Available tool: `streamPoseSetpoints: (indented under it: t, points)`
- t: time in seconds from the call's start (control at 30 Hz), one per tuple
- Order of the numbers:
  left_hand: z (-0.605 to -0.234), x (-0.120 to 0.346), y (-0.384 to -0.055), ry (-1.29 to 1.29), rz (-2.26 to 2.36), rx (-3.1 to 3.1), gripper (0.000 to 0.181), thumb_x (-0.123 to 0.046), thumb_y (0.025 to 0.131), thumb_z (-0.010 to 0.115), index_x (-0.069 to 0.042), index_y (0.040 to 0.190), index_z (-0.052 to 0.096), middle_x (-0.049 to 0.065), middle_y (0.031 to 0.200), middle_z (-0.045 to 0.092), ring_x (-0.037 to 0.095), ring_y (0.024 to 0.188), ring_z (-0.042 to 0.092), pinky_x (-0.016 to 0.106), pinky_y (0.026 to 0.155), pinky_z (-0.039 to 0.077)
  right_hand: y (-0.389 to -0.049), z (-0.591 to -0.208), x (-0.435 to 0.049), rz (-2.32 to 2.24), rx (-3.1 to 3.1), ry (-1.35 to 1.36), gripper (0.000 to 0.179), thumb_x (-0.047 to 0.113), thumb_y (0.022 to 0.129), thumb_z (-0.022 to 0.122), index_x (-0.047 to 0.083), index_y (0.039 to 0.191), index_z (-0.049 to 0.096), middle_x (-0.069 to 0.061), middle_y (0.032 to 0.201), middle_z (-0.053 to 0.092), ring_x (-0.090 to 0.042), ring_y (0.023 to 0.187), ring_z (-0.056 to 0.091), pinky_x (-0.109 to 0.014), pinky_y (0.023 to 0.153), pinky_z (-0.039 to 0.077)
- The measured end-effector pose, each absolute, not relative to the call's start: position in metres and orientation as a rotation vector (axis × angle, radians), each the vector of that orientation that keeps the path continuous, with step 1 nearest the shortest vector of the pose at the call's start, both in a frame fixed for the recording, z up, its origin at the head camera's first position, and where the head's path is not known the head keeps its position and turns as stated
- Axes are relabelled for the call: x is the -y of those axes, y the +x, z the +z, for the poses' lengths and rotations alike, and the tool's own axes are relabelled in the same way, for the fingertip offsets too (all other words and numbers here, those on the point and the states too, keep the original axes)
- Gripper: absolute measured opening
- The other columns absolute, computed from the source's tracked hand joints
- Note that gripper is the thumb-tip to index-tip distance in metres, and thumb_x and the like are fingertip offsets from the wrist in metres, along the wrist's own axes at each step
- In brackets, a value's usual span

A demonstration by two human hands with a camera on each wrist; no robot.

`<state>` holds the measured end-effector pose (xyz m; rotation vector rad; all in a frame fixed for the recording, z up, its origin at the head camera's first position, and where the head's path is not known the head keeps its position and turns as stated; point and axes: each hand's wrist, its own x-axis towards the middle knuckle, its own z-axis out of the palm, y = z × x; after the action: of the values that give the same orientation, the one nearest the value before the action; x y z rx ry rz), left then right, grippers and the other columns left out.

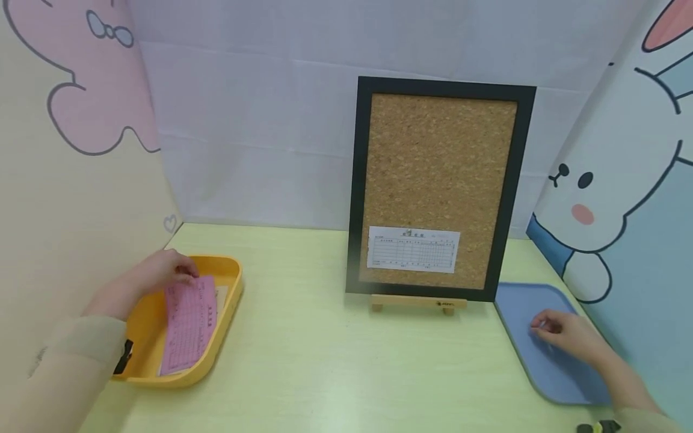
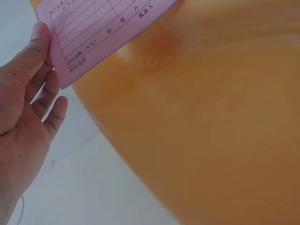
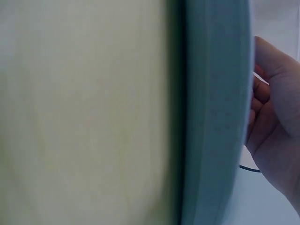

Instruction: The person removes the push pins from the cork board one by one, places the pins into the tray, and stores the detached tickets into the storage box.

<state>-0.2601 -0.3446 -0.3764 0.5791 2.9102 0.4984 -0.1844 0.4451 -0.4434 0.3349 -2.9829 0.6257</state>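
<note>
At the left, my left hand (image 1: 165,273) reaches into a yellow tray (image 1: 227,307) and pinches the far end of a pink printed form (image 1: 189,328). The left wrist view shows the thumb on the printed face of the pink form (image 2: 93,35) at its edge, with the other fingers behind. Paler paper (image 1: 222,296) shows beside and under the form. My right hand (image 1: 568,334) is over a blue tray (image 1: 547,373), its fingers bent and thumb near the index finger. The tray's rim (image 3: 218,112) hides those fingertips in the right wrist view; I cannot tell whether they hold anything.
A black-framed cork board (image 1: 438,162) stands upright on a small wooden stand (image 1: 417,302) at the back. A white printed form (image 1: 413,249) lies flat against its lower left part. The pale yellow table (image 1: 335,361) stretches between the two trays, with printed walls on both sides.
</note>
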Motion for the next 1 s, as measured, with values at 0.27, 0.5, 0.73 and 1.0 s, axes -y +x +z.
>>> streamPoseSetpoints:
  t: [0.27,0.5,0.73,1.0]
  points:
    - [-0.385,0.338,-0.257,0.535,0.517,-2.891,0.011,-0.004,0.083,0.068,-0.009,0.093,0.071,0.001,0.088,0.066,0.02,0.082,0.055,0.038,0.076,0.051,-0.188,-0.442,-0.444,0.6,3.071,0.29,0.006,0.015,0.083,0.071,0.013,0.086,0.066,0.005,0.066,0.051,0.0,0.058,0.039,-0.022,0.052,0.034]
    - [-0.387,0.334,-0.254,0.451,0.552,-2.838,0.019,-0.005,0.084,0.068,-0.005,0.102,0.068,0.006,0.098,0.066,0.026,0.091,0.055,0.048,0.085,0.049,-0.189,-0.441,-0.446,0.634,3.086,0.312,0.006,0.014,0.083,0.07,0.012,0.087,0.066,0.006,0.065,0.05,0.0,0.057,0.039,-0.022,0.052,0.034]
    - [-0.386,0.331,-0.253,0.463,0.523,-2.926,0.024,-0.005,0.082,0.069,0.001,0.105,0.066,0.018,0.105,0.065,0.039,0.1,0.056,0.057,0.091,0.043,-0.189,-0.442,-0.449,0.666,3.092,0.323,0.007,0.014,0.084,0.07,0.012,0.089,0.065,0.007,0.064,0.049,0.0,0.056,0.039,-0.022,0.051,0.034]
    - [-0.37,0.315,-0.248,0.498,0.484,-3.042,0.033,-0.009,0.082,0.071,0.004,0.112,0.063,0.024,0.112,0.061,0.044,0.106,0.054,0.057,0.092,0.042,-0.186,-0.433,-0.452,0.662,3.061,0.28,0.011,0.011,0.084,0.067,0.007,0.094,0.065,0.007,0.065,0.051,0.0,0.056,0.04,-0.023,0.051,0.035]
